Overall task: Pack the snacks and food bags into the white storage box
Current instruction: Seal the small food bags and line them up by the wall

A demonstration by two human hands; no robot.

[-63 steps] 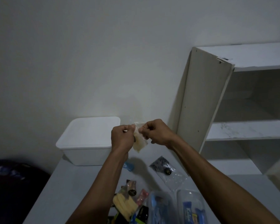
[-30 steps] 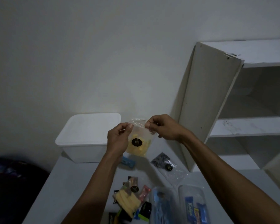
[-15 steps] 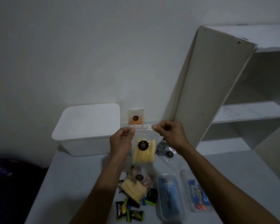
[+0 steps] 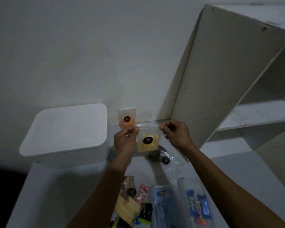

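— Clear plastic is what the held zip bag (image 4: pixel 148 140) is made of; pale yellow sticks are seen inside, and a round black sticker is placed on its front. How is it held?

— It is pinched at its top edge from both sides: the left corner by the left hand (image 4: pixel 125 140), the right corner by the right hand (image 4: pixel 176 134), with the fingers of both curled. It is kept in the air above the white table (image 4: pixel 44 195), just right of the white storage box (image 4: pixel 65 134).

— Is the box open?

— No, it is covered by its lid, so its contents cannot be told. A second small bag (image 4: pixel 126 118) with orange content is leaned upright on the wall beside it.

— And nearer?

— Two clear trays are seen: blue packets in one (image 4: pixel 165 209), blue and orange bars in the other (image 4: pixel 197 204). Another bag of yellow sticks (image 4: pixel 127 206) is laid to their left.
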